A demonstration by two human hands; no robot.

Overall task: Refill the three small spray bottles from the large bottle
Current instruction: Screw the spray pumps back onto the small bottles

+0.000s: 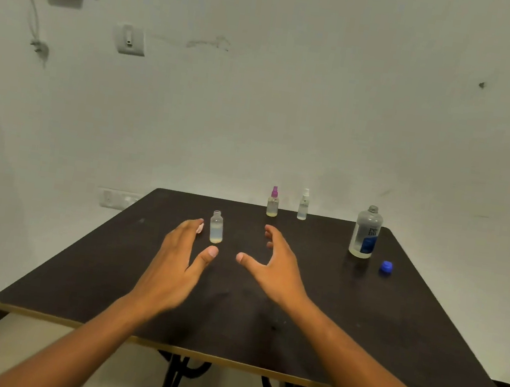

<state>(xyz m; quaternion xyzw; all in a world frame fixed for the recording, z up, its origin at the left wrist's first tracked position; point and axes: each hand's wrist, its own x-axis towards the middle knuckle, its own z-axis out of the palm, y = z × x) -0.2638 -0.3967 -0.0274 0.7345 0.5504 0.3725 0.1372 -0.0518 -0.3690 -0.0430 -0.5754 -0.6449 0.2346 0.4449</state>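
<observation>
A small clear bottle stands upright on the dark table with no spray top, partly filled. My left hand is open just left of it, fingers apart, and a small white-pink piece, perhaps its spray top, peeks out behind the fingertips. My right hand hovers open to the bottle's right, holding nothing. Two capped small spray bottles stand at the table's far edge: one with a purple top, one with a white top. The large bottle stands uncapped at the right, its blue cap beside it.
The table's far edge sits close to a white wall. Its near edge runs across the lower view, with black metal legs and the floor below. A wall socket strip lies behind the table's left corner.
</observation>
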